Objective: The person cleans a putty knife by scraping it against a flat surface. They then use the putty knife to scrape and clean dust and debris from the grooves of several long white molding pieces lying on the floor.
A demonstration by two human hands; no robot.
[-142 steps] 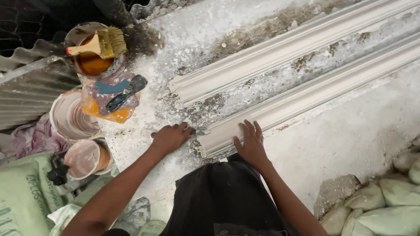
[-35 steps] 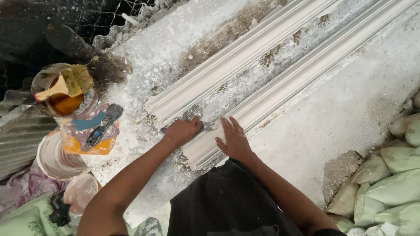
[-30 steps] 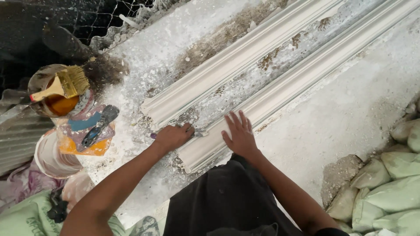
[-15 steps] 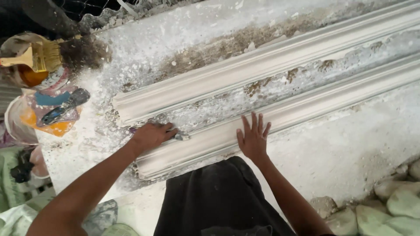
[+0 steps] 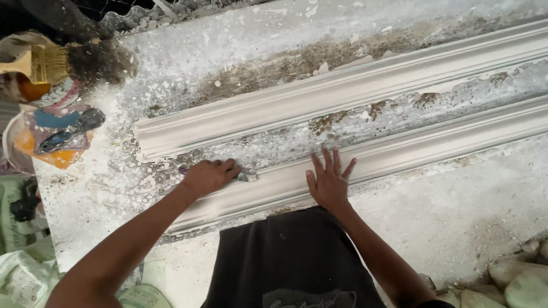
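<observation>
Right now the near strip of white moulded plaster cornice (image 5: 399, 157) lies lengthwise on the plaster-spattered slab (image 5: 456, 211), running from its left end, close to me, away towards the slab's right edge. My right hand (image 5: 329, 181) rests flat on it with the fingers spread apart, pressing it down and gripping nothing. My left hand (image 5: 208, 175) is curled shut around a small tool (image 5: 246, 175) whose grey tip pokes out beside my knuckles, at the groove along the strip's far side near its left end; what kind of tool it is I cannot tell.

I judge this strip to be stiff but brittle: cast plaster, long and thin for its length, likely to crack if lifted by one end. I would take it with both hands well apart, underneath the flat back, never by the thin profiled lip. Its surface looks dusty and dry, so slipping seems a small worry; chipping the edges the larger one.

Just beyond lies a second white cornice strip (image 5: 297, 108), parallel, with crumbled plaster and brown patches between the two. At the slab's left edge stand a paint-smeared round tub with a dark-handled scraper (image 5: 71, 130) on it and a wide yellow-bristled brush (image 5: 40, 64). Pale filled sacks (image 5: 516, 279) sit at the lower right.
</observation>
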